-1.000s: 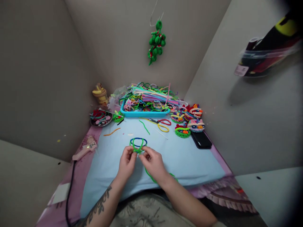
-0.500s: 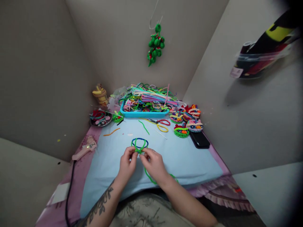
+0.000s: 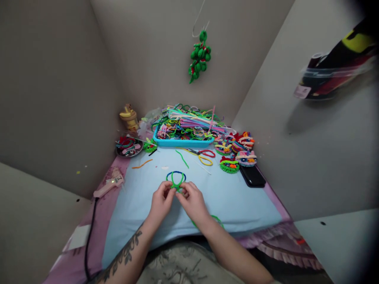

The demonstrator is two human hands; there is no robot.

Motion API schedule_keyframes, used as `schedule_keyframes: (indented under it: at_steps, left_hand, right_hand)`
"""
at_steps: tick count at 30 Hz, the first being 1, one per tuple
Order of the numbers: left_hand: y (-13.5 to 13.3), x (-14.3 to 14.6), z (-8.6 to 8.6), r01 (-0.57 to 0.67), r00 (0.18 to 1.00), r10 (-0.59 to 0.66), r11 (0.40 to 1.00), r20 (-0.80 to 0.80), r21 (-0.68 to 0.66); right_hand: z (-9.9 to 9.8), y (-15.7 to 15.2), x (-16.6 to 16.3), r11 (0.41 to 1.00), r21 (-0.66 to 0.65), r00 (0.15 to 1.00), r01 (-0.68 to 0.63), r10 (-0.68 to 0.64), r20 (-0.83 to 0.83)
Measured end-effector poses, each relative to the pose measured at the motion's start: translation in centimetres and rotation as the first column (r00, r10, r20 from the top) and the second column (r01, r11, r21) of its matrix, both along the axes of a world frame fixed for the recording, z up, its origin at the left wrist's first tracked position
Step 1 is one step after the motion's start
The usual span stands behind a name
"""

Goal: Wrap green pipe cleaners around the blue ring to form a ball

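Note:
Between my hands is a piece of bent pipe cleaners: a dark blue loop (image 3: 177,172) joined with bright green pipe cleaners (image 3: 177,182) that cross at its near side. My left hand (image 3: 162,198) pinches the crossing from the left, thumb and forefinger closed. From the other side, my right hand (image 3: 191,200) pinches the same crossing, its fingertips close to the left ones. The exact grip points are partly hidden by the fingers. A long green pipe cleaner strand (image 3: 218,221) trails on the cloth beside and under my right wrist.
A blue tray (image 3: 183,143) heaped with pipe cleaners stands at the back. Scissors (image 3: 204,155) lie before it. Right are several fuzzy woven pieces (image 3: 229,165) and a black phone (image 3: 252,176); left, a pink glue gun (image 3: 109,185) with its cord and a metal dish (image 3: 129,148).
The camera view has shifted slightly. The held loop has tilted a little, and my right fingers have curled closer at the green crossing. Less of the trailing green strand shows.

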State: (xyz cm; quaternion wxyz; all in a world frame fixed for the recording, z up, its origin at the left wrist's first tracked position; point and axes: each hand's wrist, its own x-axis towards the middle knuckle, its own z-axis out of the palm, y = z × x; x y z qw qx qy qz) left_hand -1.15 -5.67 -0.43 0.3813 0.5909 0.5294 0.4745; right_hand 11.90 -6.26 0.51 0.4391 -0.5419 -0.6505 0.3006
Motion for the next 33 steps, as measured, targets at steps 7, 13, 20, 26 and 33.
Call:
schedule_keyframes:
  at_steps: [7, 13, 20, 26, 33]
  left_hand:
    - [-0.1, -0.3, 0.2, 0.056, 0.977, -0.040, 0.996, -0.208, 0.072]
    - [0.1, -0.8, 0.2, 0.086, 0.938, -0.048, 0.992, -0.343, 0.095]
    - [0.3, -1.3, 0.7, 0.165, 0.913, -0.139, 0.986, -0.384, 0.036]
    - [0.7, -1.0, 1.0, 0.072, 0.981, -0.074, 0.997, -0.180, -0.020]
    - [0.4, -0.3, 0.3, -0.149, 0.988, 0.148, 0.988, -0.044, -0.031]
  right_hand:
    - [-0.6, 0.0, 0.3, 0.993, 0.115, 0.991, 0.024, -0.039, 0.129]
    - [-0.8, 0.0, 0.4, 0.982, 0.191, 0.984, -0.008, -0.027, 0.178]
    - [-0.8, 0.4, 0.4, 0.993, 0.111, 1.000, 0.031, -0.030, -0.004]
    - [-1.6, 0.7, 0.1, 0.990, -0.074, 0.952, 0.122, -0.138, -0.273]
    - [-2.8, 1.6, 0.2, 0.964, -0.237, 0.818, 0.116, -0.229, -0.529]
